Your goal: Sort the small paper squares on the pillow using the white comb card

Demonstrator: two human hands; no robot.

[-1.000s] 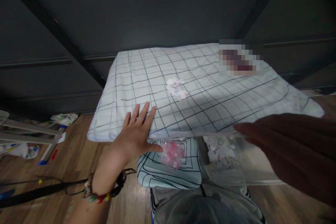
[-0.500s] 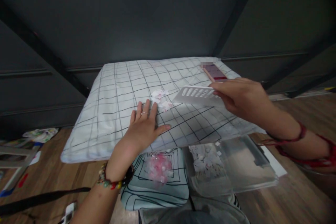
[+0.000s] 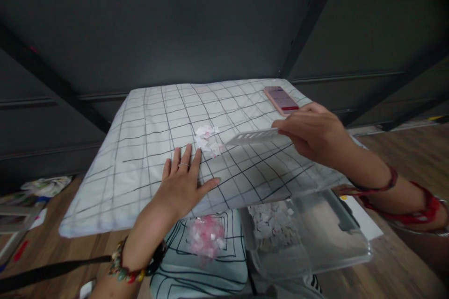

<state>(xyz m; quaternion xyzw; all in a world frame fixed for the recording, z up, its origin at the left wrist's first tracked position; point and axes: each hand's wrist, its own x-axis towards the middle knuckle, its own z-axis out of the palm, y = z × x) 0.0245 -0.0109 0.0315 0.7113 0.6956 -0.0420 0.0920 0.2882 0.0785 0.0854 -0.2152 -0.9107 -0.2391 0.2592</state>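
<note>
My left hand (image 3: pixel 182 181) lies flat with fingers spread on the white checked cloth (image 3: pixel 157 117) covering the table. Just beyond its fingertips is a small heap of white paper scraps (image 3: pixel 206 138), some with pink marks. My right hand (image 3: pixel 310 135) pinches the right end of a thin white slotted plastic piece (image 3: pixel 254 137). This piece is held above the cloth, tilted, its left end close to the scraps. Behind my right hand a phone in a pink case (image 3: pixel 281 101) rests on the cloth.
Below the table's near edge, a pink and clear plastic bundle (image 3: pixel 206 236) sits on a blue patterned cushion (image 3: pixel 199 273). Beside it is a clear plastic box (image 3: pixel 336 238) with many paper scraps (image 3: pixel 273 224). A dark panelled wall (image 3: pixel 196 32) stands behind the table.
The slotted plastic piece has tipped flatter, showing less of its face, in my right hand. My left hand stays flat beside the scraps. The whole view has shifted slightly.
</note>
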